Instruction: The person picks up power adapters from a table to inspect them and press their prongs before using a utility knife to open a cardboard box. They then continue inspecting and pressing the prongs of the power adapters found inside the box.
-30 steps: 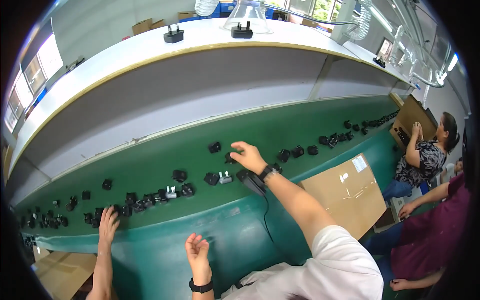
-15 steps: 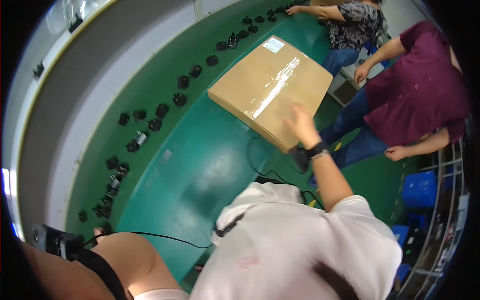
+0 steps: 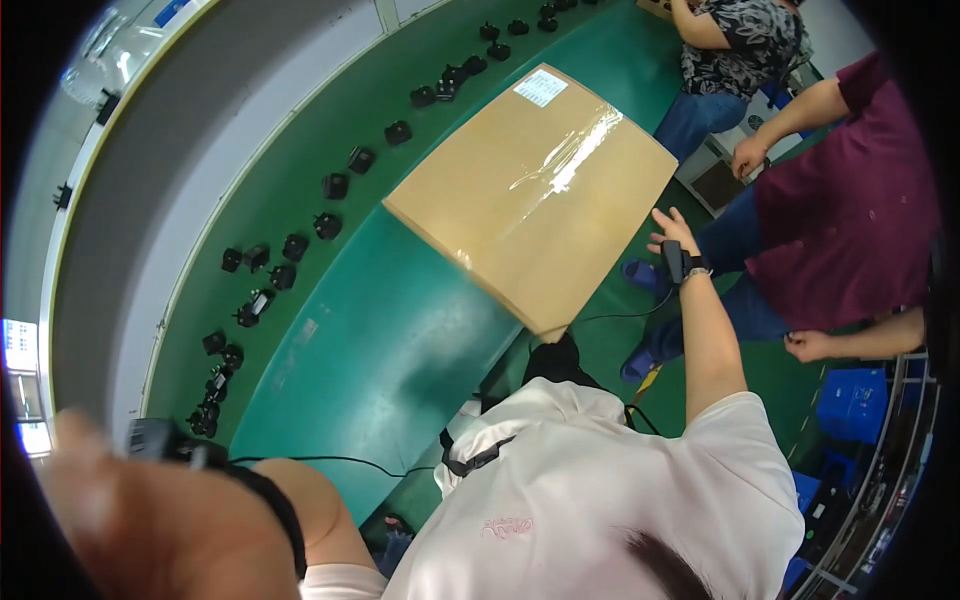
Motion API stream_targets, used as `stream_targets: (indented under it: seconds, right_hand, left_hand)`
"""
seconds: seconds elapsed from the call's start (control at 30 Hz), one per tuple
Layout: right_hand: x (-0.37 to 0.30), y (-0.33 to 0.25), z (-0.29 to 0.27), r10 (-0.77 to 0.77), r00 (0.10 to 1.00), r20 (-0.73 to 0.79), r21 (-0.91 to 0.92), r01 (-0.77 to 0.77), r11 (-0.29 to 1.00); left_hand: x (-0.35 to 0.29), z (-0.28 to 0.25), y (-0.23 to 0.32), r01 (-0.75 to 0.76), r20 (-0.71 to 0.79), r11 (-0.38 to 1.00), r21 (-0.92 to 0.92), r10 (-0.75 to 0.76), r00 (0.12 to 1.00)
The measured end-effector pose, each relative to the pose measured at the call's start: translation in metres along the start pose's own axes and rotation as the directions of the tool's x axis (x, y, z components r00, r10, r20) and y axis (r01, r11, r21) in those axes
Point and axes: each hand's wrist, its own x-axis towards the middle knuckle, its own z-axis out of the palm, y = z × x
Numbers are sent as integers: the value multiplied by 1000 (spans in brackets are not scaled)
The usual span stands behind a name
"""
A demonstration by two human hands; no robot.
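Note:
A large flat brown carton (image 3: 500, 210) lies on the green work surface (image 3: 365, 330). Shiny clear tape runs along its top, and a white label is stuck near the far corner. Just off the carton's right edge is my right hand (image 3: 677, 232), fingers spread and nothing in them, with a dark band and a small black device on the wrist. My left hand (image 3: 95, 490) is raised at the lower left, close to the camera and smeared by motion, so its fingers cannot be made out. A black strap crosses my left forearm.
Several black plug adapters (image 3: 327, 226) line the green strip beyond the work surface. A person in a maroon shirt (image 3: 850, 220) stands at right, another in a patterned top (image 3: 745, 40) farther off. A blue bin (image 3: 850, 405) sits by a rack. Black cables trail from my wrists.
My right hand has moved off the carton's top to beside its right edge. My left hand has risen into view at the lower left. The carton's near corner now appears lower and farther left.

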Motion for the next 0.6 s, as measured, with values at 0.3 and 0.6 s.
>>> stream_targets:
  seconds: [0.3, 0.6]
  right_hand:
    - [160, -40, -44, -151, 906, 396, 44, 145, 988]
    - [103, -34, -3, -288, 878, 382, 25, 302, 953]
  left_hand:
    - [-287, 208, -12, 982, 138, -172, -77, -977, -160]
    - [-270, 251, 10, 855, 82, -456, -248, -889, -450]
